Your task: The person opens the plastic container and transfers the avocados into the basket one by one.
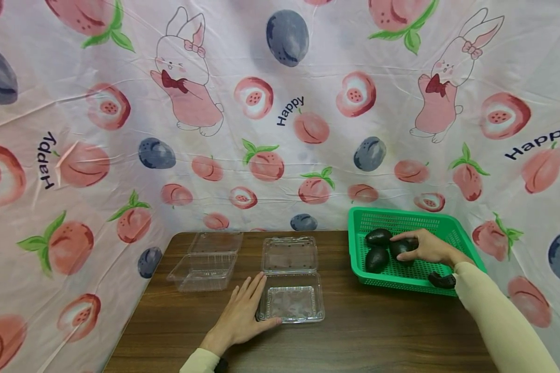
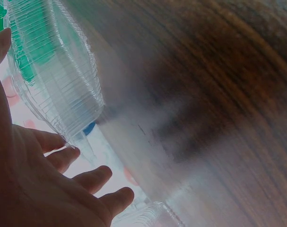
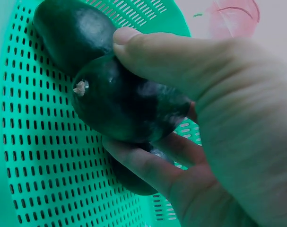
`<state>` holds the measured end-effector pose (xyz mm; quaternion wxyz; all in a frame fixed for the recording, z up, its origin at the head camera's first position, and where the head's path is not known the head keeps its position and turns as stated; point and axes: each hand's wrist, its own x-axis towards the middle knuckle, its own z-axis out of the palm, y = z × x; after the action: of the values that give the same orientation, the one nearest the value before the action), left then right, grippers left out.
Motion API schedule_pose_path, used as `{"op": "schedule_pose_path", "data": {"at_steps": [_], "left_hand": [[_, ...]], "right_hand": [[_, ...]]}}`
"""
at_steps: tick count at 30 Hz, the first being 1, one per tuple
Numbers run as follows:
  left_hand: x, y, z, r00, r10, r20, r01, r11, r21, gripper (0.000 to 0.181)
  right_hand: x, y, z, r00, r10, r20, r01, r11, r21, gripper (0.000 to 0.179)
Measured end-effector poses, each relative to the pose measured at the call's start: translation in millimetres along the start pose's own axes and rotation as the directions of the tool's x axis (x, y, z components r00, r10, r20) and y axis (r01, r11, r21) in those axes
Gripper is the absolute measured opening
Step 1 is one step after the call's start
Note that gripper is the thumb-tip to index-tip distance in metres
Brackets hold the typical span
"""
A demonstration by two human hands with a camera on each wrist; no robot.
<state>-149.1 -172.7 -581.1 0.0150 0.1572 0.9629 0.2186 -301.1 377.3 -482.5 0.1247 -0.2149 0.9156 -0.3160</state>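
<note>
In the head view my right hand (image 1: 428,247) is inside the green basket (image 1: 361,275) and grips a dark avocado (image 1: 400,248). The right wrist view shows the thumb on one side of this avocado (image 3: 119,101) and fingers curled round the other, its stem end exposed. Two more avocados, one farther back (image 1: 378,237) and one nearer (image 1: 376,260), lie beside it to the left. My left hand (image 1: 240,313) rests against the left side of an opened clear plastic clamshell box (image 1: 291,305), fingers extended and thumb near its front edge. Nothing shows inside that box.
A second clear clamshell box (image 1: 207,272), also opened, stands at the back left of the brown wooden table (image 1: 354,331). A printed cloth (image 1: 256,57) hangs behind the table and along both sides. A black device (image 1: 442,280) is on the right wrist.
</note>
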Motion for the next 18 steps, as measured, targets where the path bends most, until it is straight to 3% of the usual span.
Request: {"op": "schedule_pose_path", "data": {"at_steps": [18], "left_hand": [[-0.7, -0.9, -0.3, 1.0, -0.004, 0.005, 0.004, 1.0, 0.004, 0.123]], "right_hand": [[1.7, 14.6, 1.0, 0.998, 0.05, 0.041, -0.05, 0.999, 0.001, 0.056]]}}
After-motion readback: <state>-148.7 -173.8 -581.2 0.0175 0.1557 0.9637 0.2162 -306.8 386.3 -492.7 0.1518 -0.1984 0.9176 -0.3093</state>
